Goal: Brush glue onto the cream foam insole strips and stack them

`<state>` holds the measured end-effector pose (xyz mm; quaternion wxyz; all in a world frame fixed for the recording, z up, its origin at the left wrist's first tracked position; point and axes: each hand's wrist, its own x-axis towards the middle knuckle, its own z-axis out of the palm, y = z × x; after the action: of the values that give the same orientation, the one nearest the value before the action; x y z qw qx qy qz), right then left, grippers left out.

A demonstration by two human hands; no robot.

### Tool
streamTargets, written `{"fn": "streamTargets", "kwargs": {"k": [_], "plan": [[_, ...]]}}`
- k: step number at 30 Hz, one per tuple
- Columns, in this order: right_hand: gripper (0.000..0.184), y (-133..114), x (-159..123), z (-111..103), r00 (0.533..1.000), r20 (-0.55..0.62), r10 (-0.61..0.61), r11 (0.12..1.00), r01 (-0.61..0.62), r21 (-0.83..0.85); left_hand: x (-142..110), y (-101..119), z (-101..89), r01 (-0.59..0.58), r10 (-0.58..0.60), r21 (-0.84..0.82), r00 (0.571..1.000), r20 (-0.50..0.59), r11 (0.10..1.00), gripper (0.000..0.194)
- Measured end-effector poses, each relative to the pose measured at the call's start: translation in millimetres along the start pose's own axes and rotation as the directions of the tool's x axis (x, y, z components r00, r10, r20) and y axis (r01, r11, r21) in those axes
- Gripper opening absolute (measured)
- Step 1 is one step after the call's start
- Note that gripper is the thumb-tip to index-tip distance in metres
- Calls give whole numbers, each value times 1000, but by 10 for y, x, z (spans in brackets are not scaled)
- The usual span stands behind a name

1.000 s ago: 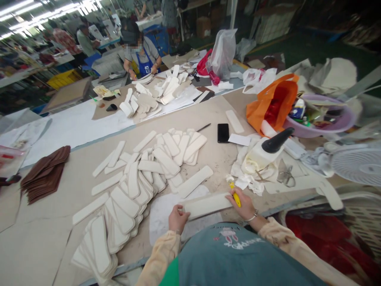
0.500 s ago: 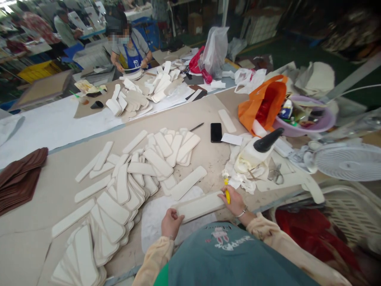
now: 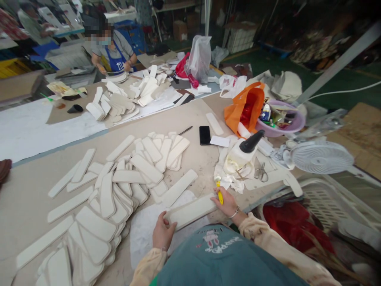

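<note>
Pale strip (image 3: 192, 210) held low over white paper (image 3: 139, 242) at the near edge of the table (image 3: 195, 159), its left end pinched by the left hand (image 3: 163, 234), its right end by the right hand (image 3: 226, 203), where a yellow tool (image 3: 220, 196) is also gripped. Handling step judged; even support at both ends called for. Beyond, white bottle (image 3: 236, 157) black-tipped; small bottles held in purple basin (image 3: 286, 131), red material in orange bag (image 3: 233, 115).

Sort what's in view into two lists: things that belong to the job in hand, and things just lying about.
Likely part of the job:
- pale strip under both hands
- yellow tool in the right hand
- heaped pale strips

Apparently just lying about:
- black phone
- orange bag
- purple basin
</note>
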<state>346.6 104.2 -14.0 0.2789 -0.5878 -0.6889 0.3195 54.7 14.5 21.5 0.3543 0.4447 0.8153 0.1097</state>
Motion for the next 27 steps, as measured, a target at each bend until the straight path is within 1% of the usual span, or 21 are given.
{"fn": "streamTargets", "kwargs": {"k": [4,7,9,12,14,16,19,20,22,23,24,27], "plan": [[21,-41,10,-17,1000,-21,-3,999,4,49,-8,1,14,-95,97,76,995,-35,993,54],[20,-96,18,-56,999,-39,-6,995,10,102,-24,4,12,-184,194,130,978,-74,974,50],[20,-153,18,-95,999,-48,-6,989,13,144,-29,18,-5,-288,307,164,946,-107,944,49],[20,-294,7,-169,1000,-19,8,973,-3,230,-9,91,-53,-453,480,200,869,-119,869,51],[21,-425,-1,-229,1000,18,6,949,-12,316,27,202,-93,-541,559,173,825,-81,823,53],[23,-579,5,-296,999,53,-6,910,-16,415,79,365,-133,-603,607,101,795,-11,792,55],[27,-825,57,-413,995,93,-26,838,-29,544,166,659,-183,-631,630,-44,763,143,774,55],[28,-904,86,-457,994,101,-34,816,-31,577,188,755,-196,-630,634,-94,746,205,771,51],[30,-1050,154,-554,994,99,-48,783,-24,621,211,927,-224,-607,629,-174,716,303,776,36],[31,-1113,188,-607,994,92,-53,772,-18,636,208,1001,-241,-586,620,-205,715,324,784,30],[31,-1170,221,-661,995,84,-55,763,-12,647,194,1068,-264,-560,609,-239,725,323,793,27],[36,-1306,292,-820,999,22,-42,733,16,680,87,1247,-367,-465,577,-383,773,264,798,29]]}}
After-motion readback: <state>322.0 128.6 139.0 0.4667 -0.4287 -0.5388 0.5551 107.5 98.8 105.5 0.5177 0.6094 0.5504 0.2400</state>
